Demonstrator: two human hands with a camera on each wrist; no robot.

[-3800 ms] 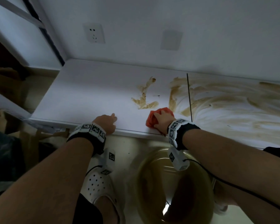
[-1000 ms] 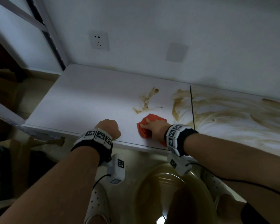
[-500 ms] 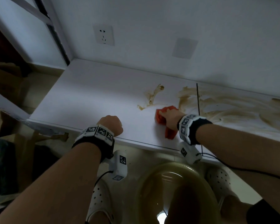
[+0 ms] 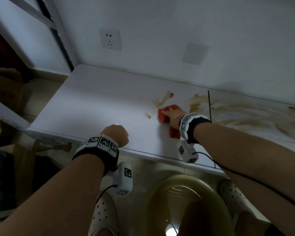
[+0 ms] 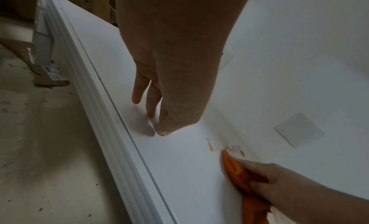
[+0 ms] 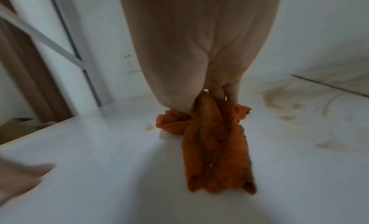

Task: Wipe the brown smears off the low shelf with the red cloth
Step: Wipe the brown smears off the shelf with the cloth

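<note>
The white low shelf [image 4: 92, 106] carries a thin brown streak [image 4: 163, 99], a small blob [image 4: 148, 116] and wide brown smears [image 4: 245, 114] to the right of a dark seam. My right hand [image 4: 173, 116] grips the red cloth [image 4: 162, 114] and presses it flat just below the streak. The cloth's tail [image 6: 215, 148] trails back under my wrist. In the left wrist view the right thumb and fingers curl round the cloth [image 5: 233, 169]. My left hand [image 4: 116, 133] holds nothing and rests its fingertips [image 5: 161, 131] on the shelf near the front edge.
A basin of brownish water [image 4: 186, 201] stands on the floor below the shelf edge, between two white perforated shoes [image 4: 104, 217]. A wall socket [image 4: 110, 39] and a blank plate [image 4: 194, 53] sit on the wall behind. Cardboard boxes [image 4: 5, 86] lie to the left.
My right hand has pushed the cloth away from the front edge toward the wall. The brown patch left of the seam has shrunk to a thin streak and a blob. My left hand has stayed put.
</note>
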